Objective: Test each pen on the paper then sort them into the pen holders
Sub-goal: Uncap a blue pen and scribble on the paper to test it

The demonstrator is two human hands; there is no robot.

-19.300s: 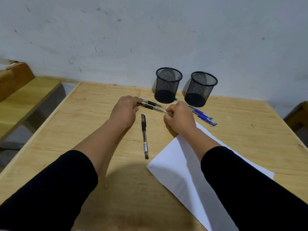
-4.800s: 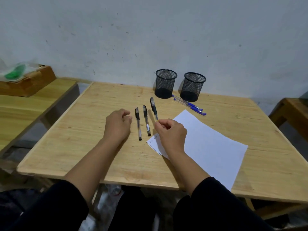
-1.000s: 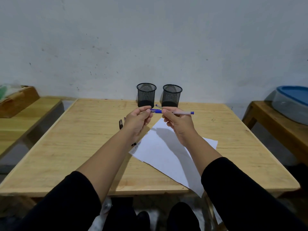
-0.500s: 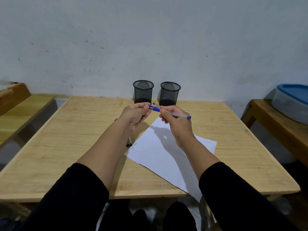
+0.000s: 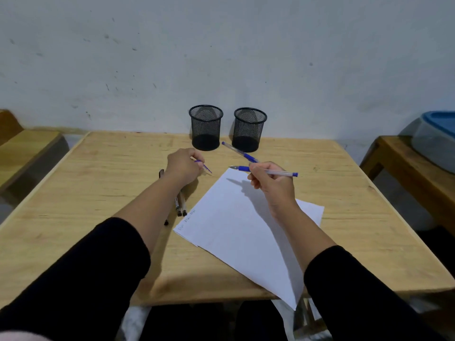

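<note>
Now our hands have drawn apart: our left hand point(image 5: 183, 166) pinches the blue cap point(image 5: 204, 166) in closed fingers, while our right hand point(image 5: 269, 179) grips the uncapped blue pen point(image 5: 266, 170) above the paper point(image 5: 236, 232). Both pen holders point(image 5: 205, 127) stand empty on the tabletop point(image 5: 98, 168).

Setting: plain indoor room, sparsely furnished; whether a classroom, a workroom or a spare room at home cannot be told.
Wall point(image 5: 246, 45), upper half of frame: whitish plaster, scuffed and flecked with dark marks.
Table point(image 5: 98, 183), centre: pale bare wood with visible grain, set against the wall.
Bench point(image 5: 22, 148), left edge: matching pale wood.
Second wooden table point(image 5: 403, 163), right edge: carries a translucent plastic tub point(image 5: 433, 146) with a blue lid.
Desk goods, centre: two black mesh pen holders point(image 5: 205, 127), a white sheet of paper point(image 5: 241, 232).
</note>
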